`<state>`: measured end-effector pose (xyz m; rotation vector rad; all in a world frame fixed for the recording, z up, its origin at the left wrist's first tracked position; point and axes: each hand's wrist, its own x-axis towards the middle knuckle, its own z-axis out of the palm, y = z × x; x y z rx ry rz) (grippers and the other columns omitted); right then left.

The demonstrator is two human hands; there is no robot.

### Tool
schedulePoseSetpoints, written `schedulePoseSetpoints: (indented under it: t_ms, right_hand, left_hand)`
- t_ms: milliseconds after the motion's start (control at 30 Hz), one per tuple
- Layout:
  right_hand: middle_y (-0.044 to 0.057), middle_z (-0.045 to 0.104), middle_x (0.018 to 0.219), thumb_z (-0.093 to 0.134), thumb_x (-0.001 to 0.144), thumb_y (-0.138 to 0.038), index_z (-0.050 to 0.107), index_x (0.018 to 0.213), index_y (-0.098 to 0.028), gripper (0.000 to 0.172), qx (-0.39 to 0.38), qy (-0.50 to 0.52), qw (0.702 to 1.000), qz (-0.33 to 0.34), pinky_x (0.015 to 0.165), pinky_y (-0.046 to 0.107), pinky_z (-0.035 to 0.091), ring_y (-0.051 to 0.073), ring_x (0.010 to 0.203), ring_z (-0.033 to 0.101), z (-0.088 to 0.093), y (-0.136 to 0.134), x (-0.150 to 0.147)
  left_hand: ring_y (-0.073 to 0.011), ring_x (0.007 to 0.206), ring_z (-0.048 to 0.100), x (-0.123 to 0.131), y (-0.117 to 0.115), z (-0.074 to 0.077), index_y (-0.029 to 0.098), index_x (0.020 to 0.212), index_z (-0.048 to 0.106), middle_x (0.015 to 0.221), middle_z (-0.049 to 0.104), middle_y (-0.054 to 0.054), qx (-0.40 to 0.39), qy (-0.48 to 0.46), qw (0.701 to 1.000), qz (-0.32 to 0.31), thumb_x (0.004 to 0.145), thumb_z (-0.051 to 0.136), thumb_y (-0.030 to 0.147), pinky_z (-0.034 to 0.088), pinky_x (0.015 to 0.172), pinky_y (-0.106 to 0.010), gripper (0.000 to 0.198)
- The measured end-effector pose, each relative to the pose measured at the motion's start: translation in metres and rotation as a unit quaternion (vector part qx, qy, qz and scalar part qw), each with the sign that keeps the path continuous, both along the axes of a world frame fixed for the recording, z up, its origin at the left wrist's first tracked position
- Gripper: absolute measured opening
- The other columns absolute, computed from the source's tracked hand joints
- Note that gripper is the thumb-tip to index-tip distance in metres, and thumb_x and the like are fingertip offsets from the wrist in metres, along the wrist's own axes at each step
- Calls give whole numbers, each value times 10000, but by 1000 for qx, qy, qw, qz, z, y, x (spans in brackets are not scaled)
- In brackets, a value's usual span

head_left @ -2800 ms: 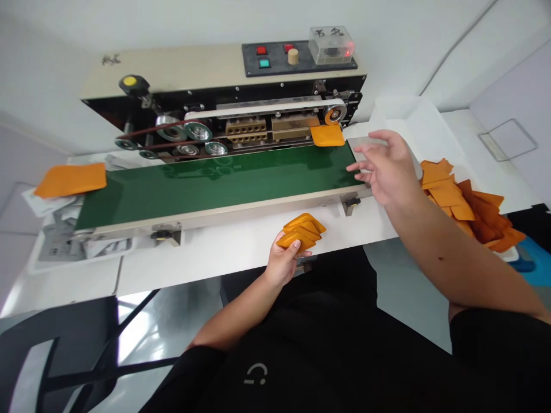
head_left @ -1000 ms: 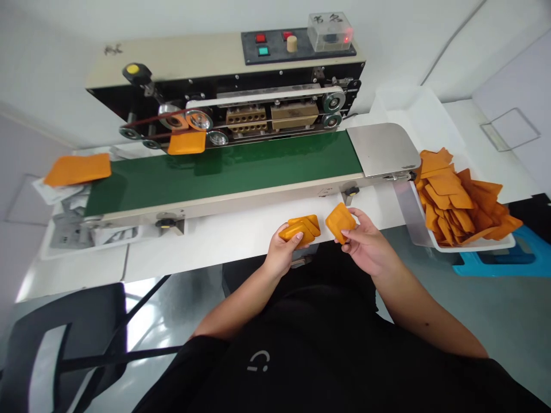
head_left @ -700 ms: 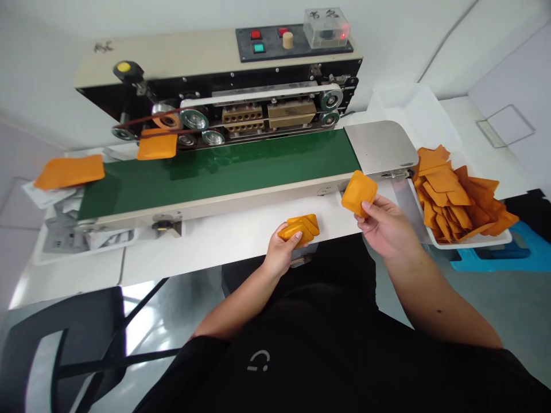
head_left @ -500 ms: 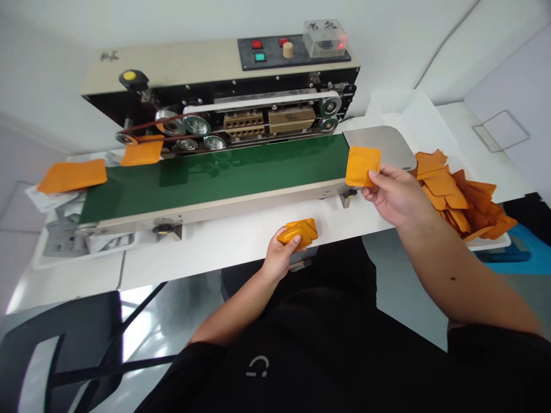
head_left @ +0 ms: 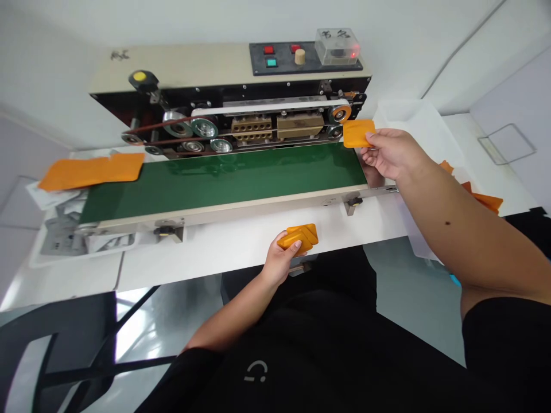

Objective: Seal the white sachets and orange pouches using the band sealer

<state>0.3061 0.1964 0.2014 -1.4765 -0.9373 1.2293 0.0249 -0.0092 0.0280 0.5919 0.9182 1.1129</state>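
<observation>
My right hand (head_left: pixel 390 152) pinches an orange pouch (head_left: pixel 358 133) by its right edge. The pouch's far edge is at the right end of the band sealer (head_left: pixel 232 86), beside its pulleys; whether it has entered between the bands I cannot tell. Below it runs the sealer's green conveyor belt (head_left: pixel 232 180). Lower down, in front of the belt, my left hand (head_left: pixel 279 255) is closed on several fanned orange pouches (head_left: pixel 299 238). More orange pouches (head_left: pixel 94 171) lie at the belt's left end, partly past its edge.
A white bin at the left (head_left: pixel 43 255) holds grey and white packets. On the right, a white bin (head_left: pixel 424 232) with orange pouches (head_left: pixel 486 201) is partly hidden by my right forearm. The control panel (head_left: pixel 305 59) sits atop the sealer. A black chair (head_left: pixel 60 338) stands lower left.
My right hand has raised its pouch up and slightly left, to the sealer's right end. At the left, a pouch has left the bands and moved left against another. My left hand stays nearly still.
</observation>
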Motion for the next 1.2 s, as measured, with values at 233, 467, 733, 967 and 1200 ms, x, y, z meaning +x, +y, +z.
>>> schedulePoseSetpoints:
  t_ms: [233, 467, 733, 967, 1200]
  right_hand:
    - [12, 649, 659, 592, 1105, -171, 653, 1039, -133, 98, -54, -32, 998, -1, 528, 167, 436, 76, 523, 560, 10, 10, -13]
    - [16, 675, 803, 696, 1045, -310, 672, 1106, -176, 149, 18, -58, 998, -8, 464, 195, 412, 76, 501, 574, 6, -42, -15]
    - [58, 716, 958, 822, 891, -448, 758, 1168, -221, 363, 42, -34, 995, 89, 505, 250, 467, 121, 642, 617, -65, -171, -32]
    - [62, 738, 942, 855, 839, -543, 799, 1111, -214, 431, 18, 49, 991, 119, 593, 284, 517, 145, 696, 615, -110, -207, -57]
    - [23, 665, 725, 887, 793, -567, 789, 926, -209, 394, 33, 71, 996, 38, 587, 280, 516, 144, 632, 603, -108, -206, -53]
  left_hand:
    - [-243, 973, 753, 2, 2, 0, 204, 1094, 703, 1067, 748, -60, 0, 4, 1000, -3, 825, 917, 445, 660, 786, -372, 420]
    - [-246, 967, 750, 2, 1, 3, 209, 1089, 707, 1056, 751, -57, -7, 3, 1000, 1, 817, 921, 442, 651, 788, -377, 417]
    - [-219, 1014, 740, 14, 2, 19, 200, 1183, 710, 1114, 765, -62, 20, -12, 1000, 20, 802, 943, 398, 622, 910, -367, 489]
    - [-239, 953, 767, 30, -1, 43, 196, 1215, 687, 1084, 768, -66, 24, -18, 999, -35, 810, 929, 448, 650, 791, -360, 535]
    - [-271, 1003, 782, 34, -8, 49, 175, 1199, 707, 1125, 786, -88, 13, 18, 999, -33, 798, 932, 477, 674, 821, -395, 550]
